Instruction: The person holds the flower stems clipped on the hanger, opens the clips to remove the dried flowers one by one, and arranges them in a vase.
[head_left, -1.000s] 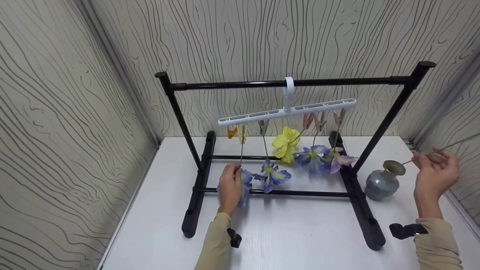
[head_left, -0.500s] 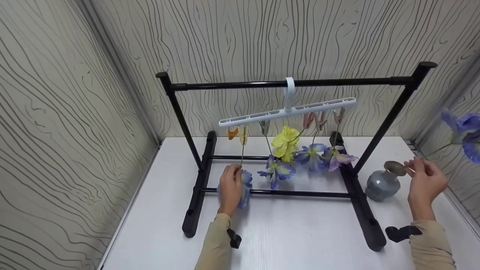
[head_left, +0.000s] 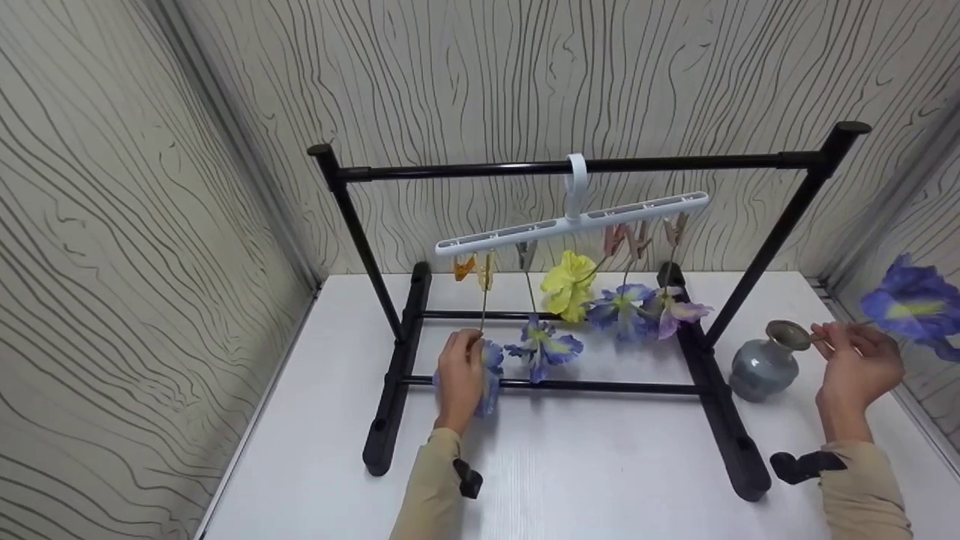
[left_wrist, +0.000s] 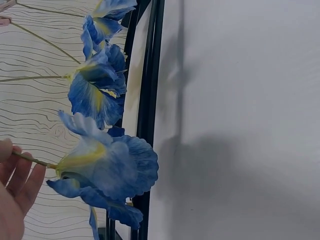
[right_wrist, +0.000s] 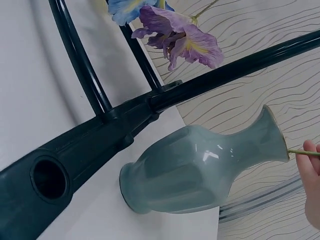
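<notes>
Head view: your left hand [head_left: 460, 375] pinches the stem of the left blue flower [head_left: 492, 379], bloom down, stem running up to the yellow clip [head_left: 486, 273]. Your right hand [head_left: 860, 367] pinches the stem of another flower, the far-right blue one [head_left: 915, 306]; its stem end is at the mouth of the vase [head_left: 761, 376]. Right wrist view: stem meets the rim; can't tell if the tip is inside.

Around you: black rack [head_left: 675, 163], white hanger [head_left: 574, 218] hooked on its top bar and tilted, right end higher. Clips hang in a row under it: orange clip [head_left: 464, 268] just left of the yellow one, then grey clip [head_left: 526, 256], red clip [head_left: 613, 240] and two brownish ones. Flowers dangle below: middle blue flower [head_left: 541, 349], yellow flower [head_left: 568, 286], right blue flower [head_left: 619, 310], purple flower [head_left: 679, 315].

In the way: the rack's right foot [head_left: 720, 435] stands between your two hands, vase upright just to its right. Front crossbar [head_left: 600, 387] runs behind your left flower; your hand covers part of that bloom in the head view.

Surface: white tabletop [head_left: 585, 465], shadows on it. Room: pale walls [head_left: 450, 75] with dark wood-grain lines on back and sides, grey strips [head_left: 232, 142] at the corners. You've tan sleeves [head_left: 429, 487], black wrist mounts [head_left: 469, 478] on both.
</notes>
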